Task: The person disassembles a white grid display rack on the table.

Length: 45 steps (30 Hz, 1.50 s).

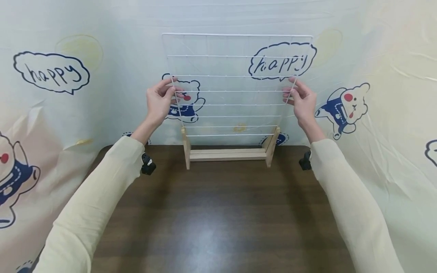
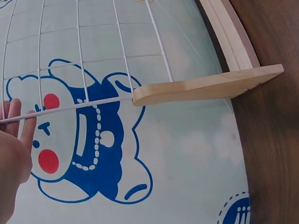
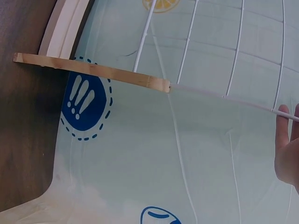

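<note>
Left hand, right hand pinch wire grid; wrist views crop both hands.

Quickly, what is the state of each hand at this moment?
Left hand: holding the left edge of the white wire grid.
Right hand: holding its right edge.

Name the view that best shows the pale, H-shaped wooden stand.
The head view: it frames the whole stand, both side boards and crosspieces. The left wrist view shows only the left board and part of the crosspieces; the right wrist view, the right board and part of them.
</note>
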Each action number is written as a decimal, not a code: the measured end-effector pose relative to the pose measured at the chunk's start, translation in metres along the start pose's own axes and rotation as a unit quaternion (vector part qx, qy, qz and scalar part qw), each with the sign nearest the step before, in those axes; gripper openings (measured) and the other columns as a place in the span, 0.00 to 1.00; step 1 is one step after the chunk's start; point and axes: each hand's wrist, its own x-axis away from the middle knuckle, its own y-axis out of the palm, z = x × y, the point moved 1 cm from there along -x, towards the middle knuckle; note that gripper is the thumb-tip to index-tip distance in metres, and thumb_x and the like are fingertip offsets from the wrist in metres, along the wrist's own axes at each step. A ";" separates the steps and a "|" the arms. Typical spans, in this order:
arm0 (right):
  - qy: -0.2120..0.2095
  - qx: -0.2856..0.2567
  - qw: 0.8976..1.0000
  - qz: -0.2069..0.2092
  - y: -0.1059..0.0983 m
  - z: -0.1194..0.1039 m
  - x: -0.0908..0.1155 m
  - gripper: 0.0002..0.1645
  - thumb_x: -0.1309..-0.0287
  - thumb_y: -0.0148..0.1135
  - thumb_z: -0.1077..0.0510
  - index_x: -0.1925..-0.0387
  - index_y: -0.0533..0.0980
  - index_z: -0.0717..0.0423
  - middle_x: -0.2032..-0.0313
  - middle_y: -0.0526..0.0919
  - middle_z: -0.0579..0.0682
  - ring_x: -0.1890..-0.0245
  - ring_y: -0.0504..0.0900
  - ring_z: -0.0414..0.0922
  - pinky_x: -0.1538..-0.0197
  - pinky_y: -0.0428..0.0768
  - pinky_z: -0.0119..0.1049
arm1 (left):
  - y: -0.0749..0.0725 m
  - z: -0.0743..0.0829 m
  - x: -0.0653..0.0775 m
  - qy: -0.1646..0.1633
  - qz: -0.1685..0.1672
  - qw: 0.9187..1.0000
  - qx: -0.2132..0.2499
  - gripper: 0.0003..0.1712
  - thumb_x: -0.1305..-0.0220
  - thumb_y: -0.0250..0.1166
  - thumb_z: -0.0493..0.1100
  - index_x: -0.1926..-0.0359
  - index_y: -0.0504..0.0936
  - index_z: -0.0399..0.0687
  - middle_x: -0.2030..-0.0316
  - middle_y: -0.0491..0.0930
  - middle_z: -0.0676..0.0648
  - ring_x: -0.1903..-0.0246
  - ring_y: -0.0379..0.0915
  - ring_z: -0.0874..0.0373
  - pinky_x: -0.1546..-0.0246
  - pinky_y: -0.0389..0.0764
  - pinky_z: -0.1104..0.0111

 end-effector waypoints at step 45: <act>-0.027 -0.028 0.999 0.020 0.005 -0.037 -0.005 0.20 0.34 0.53 0.70 0.44 0.78 0.57 0.61 0.86 0.56 0.65 0.83 0.49 0.57 0.85 0.36 | -0.007 0.011 -0.027 -0.020 0.004 0.997 -0.069 0.14 0.29 0.55 0.37 0.45 0.78 0.43 0.57 0.85 0.42 0.61 0.82 0.52 0.56 0.83 0.66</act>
